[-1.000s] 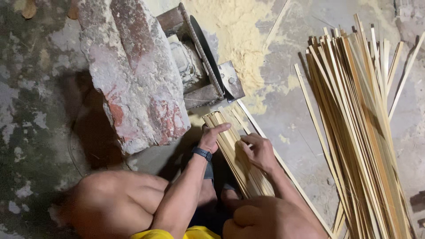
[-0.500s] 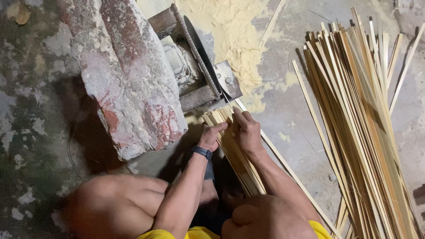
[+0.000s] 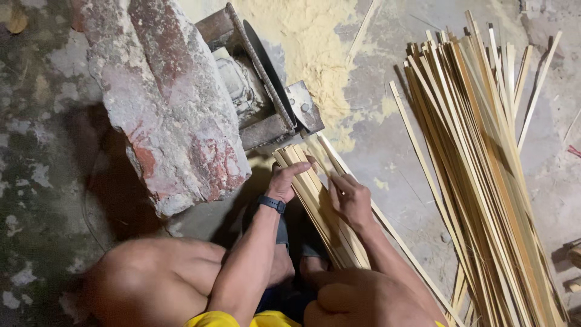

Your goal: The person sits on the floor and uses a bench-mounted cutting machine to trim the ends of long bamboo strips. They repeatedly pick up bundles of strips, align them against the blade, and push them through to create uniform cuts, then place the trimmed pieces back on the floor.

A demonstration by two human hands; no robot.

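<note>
Both hands are gripping a small bundle of bamboo strips [image 3: 315, 200], left hand [image 3: 285, 181] and right hand [image 3: 350, 200] closed around it, feeding it at the saw blade [image 3: 266, 72]; big strip pile [image 3: 484, 169] is waiting beside.

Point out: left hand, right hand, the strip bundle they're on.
left hand [image 3: 283, 181]: head view, back of the hand.
right hand [image 3: 351, 200]: head view, back of the hand.
strip bundle [image 3: 339, 242]: head view, strips between the forearms.
</note>
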